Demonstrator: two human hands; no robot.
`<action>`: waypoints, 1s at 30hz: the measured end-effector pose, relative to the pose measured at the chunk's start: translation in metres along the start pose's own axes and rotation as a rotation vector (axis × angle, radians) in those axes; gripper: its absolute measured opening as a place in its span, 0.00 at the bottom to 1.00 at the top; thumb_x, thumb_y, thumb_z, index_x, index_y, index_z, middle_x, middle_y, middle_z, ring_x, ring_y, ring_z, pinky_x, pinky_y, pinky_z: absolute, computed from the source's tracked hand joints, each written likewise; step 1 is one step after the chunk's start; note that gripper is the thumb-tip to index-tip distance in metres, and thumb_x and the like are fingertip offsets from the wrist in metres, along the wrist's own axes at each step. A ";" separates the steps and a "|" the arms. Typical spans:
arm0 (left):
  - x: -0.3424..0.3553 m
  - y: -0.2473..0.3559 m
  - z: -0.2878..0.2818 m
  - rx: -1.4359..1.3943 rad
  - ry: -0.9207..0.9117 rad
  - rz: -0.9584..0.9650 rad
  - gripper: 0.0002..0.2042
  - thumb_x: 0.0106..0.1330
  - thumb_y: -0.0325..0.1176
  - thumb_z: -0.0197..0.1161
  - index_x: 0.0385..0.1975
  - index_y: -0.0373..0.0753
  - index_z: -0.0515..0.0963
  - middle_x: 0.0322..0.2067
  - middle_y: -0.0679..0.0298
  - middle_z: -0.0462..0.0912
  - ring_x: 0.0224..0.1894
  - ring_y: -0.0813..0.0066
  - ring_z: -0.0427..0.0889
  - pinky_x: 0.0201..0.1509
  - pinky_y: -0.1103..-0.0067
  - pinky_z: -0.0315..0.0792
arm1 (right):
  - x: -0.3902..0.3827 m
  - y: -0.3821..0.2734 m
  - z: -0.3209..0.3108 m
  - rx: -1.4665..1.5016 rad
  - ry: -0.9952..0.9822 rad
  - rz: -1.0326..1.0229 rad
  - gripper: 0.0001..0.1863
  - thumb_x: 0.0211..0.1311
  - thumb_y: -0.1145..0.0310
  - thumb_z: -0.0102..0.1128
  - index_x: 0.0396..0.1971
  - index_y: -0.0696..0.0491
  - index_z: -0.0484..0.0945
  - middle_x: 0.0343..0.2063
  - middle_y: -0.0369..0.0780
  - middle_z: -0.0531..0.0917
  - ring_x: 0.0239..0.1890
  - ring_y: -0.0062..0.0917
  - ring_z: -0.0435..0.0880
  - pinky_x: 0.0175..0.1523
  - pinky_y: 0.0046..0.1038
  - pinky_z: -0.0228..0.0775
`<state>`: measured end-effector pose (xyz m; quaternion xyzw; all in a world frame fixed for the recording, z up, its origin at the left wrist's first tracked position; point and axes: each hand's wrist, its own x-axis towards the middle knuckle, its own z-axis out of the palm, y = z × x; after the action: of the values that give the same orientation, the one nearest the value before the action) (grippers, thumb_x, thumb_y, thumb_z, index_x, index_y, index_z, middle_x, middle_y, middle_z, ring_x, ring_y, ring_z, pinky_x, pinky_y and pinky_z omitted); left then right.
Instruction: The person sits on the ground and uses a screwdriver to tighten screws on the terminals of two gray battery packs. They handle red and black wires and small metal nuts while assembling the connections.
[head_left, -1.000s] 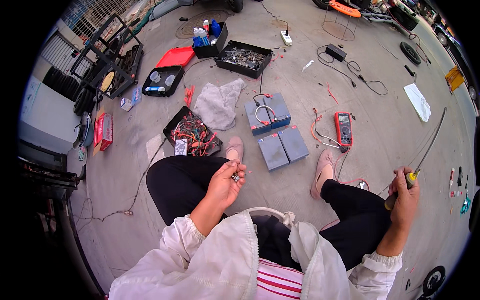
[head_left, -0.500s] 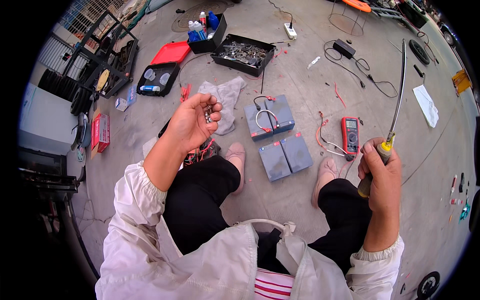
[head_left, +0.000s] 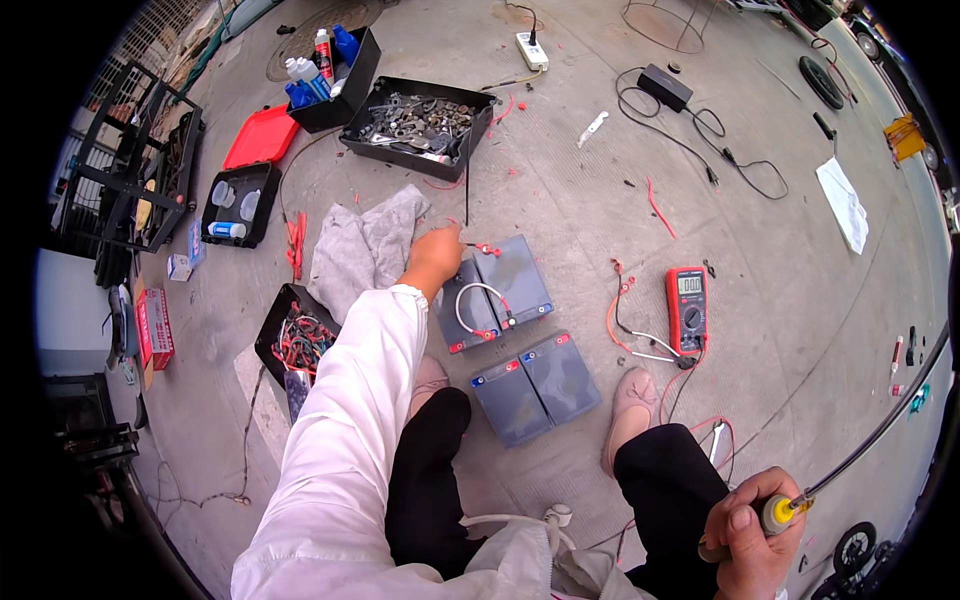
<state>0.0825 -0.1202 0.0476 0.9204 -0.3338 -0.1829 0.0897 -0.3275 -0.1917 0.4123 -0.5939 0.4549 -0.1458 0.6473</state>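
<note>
Batts sat as two gray pairs on the floor: front pair btwn the feet, rear pair just beyond, w/ a white cable arched over the tops. Of the hands, L hand was at the far-left corner of the rear pair, knuckles up, curled down; tips hidden, so can't tell if it pinched or touched anything. R hand was wrapped around the handle of a long-shafted tool, low on the R side, shaft slanting up & out. Gray rag lay just L of the L hand; blk wire tray was nearer the L knee. Blk parts tray, full of metal bits, sat farther off, next to a blk bin w/ bottles. Red multimeter lay R of the batts, beyond the R foot.
</note>
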 end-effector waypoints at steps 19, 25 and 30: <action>-0.271 0.118 -0.230 -1.864 -0.294 -0.008 0.12 0.73 0.39 0.52 0.41 0.36 0.74 0.35 0.61 0.77 0.41 0.67 0.80 0.43 0.76 0.79 | -0.034 -0.002 0.035 -0.043 -0.289 -0.183 0.06 0.58 0.75 0.63 0.36 0.57 0.80 0.26 0.36 0.81 0.28 0.17 0.79 0.34 0.21 0.70; -0.401 0.162 -0.232 -2.222 -0.257 -0.082 0.14 0.75 0.40 0.47 0.40 0.35 0.74 0.45 0.54 0.77 0.53 0.60 0.76 0.58 0.67 0.73 | -0.064 0.023 0.071 -0.141 -0.304 -0.681 0.08 0.57 0.73 0.66 0.37 0.56 0.82 0.30 0.39 0.83 0.29 0.21 0.80 0.35 0.25 0.71; -0.473 0.139 -0.181 -2.417 0.038 -0.160 0.14 0.74 0.41 0.50 0.42 0.35 0.75 0.47 0.54 0.78 0.54 0.62 0.76 0.61 0.67 0.70 | -0.102 0.042 0.089 -0.520 -0.499 -0.768 0.14 0.50 0.67 0.69 0.39 0.49 0.81 0.33 0.40 0.83 0.37 0.37 0.83 0.37 0.35 0.74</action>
<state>-0.2620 0.0882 0.3846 0.2635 0.1115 -0.3683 0.8846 -0.3294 -0.0500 0.4060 -0.8756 0.0575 -0.1090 0.4671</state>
